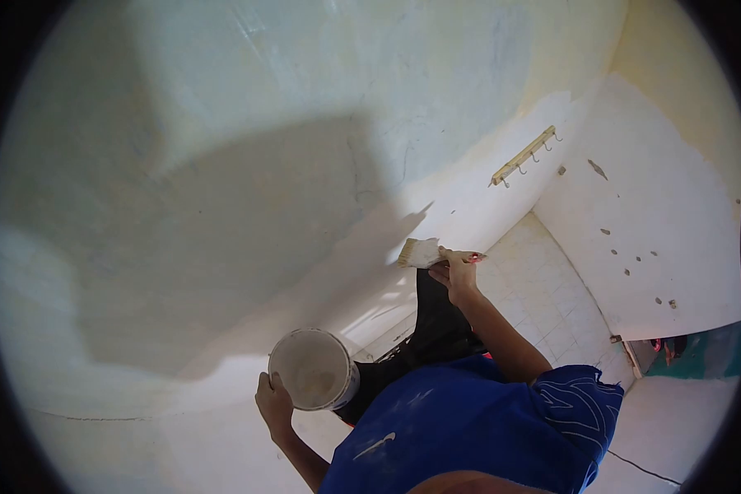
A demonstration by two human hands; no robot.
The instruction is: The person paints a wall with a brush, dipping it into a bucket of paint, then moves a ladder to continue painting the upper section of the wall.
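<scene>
Left hand [273, 405] curled around the near rim of a white paint tub [314, 369], held level at waist height, probably to keep the contents from slopping. Right hand [458, 272] closed tight on the handle of a broad brush [420, 253], bristles touching the wall [222, 206] at its lower painted band. Beyond, a hook rail [525, 155] is mounted near the corner; tiled floor [543, 288] below.

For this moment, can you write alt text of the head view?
The right hand holds a paintbrush against a pale wall, while the left hand grips a white paint bucket. A hook rail hangs on the wall beyond.
</scene>
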